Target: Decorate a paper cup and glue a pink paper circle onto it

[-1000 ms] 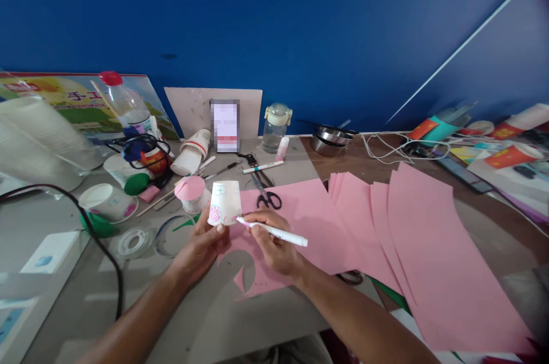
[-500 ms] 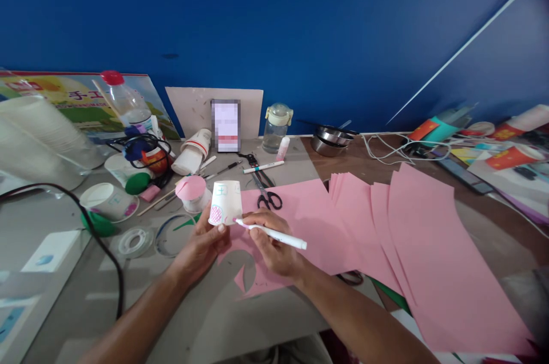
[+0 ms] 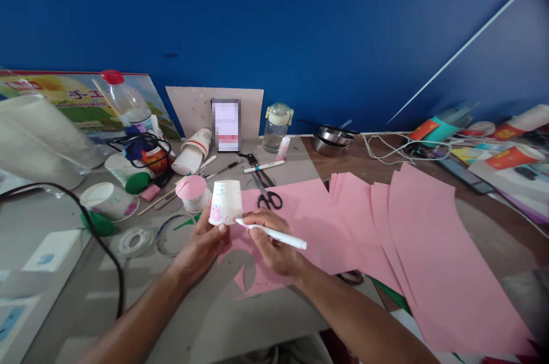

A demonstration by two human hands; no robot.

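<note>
My left hand (image 3: 207,240) grips a white paper cup (image 3: 227,201) near its lower end, thumb on the side facing me. Drawn on the cup are a pink cross-hatched circle and blue-green marks. Between the fingers of my right hand (image 3: 274,244) is a white marker (image 3: 285,237), its pink tip touching the cup's lower right. Black-handled scissors (image 3: 269,199) lie just beyond my right hand on a cut pink paper sheet (image 3: 309,226). A cup topped with a pink paper disc (image 3: 191,187) stands left of the held cup.
Tape rolls (image 3: 135,242) and a tipped decorated cup (image 3: 107,201) lie at left, near a black cable (image 3: 112,261). At the back stand a phone (image 3: 226,125), a glass jar (image 3: 277,129) and metal bowls (image 3: 330,143). Stacked pink paper (image 3: 433,255) spreads to the right.
</note>
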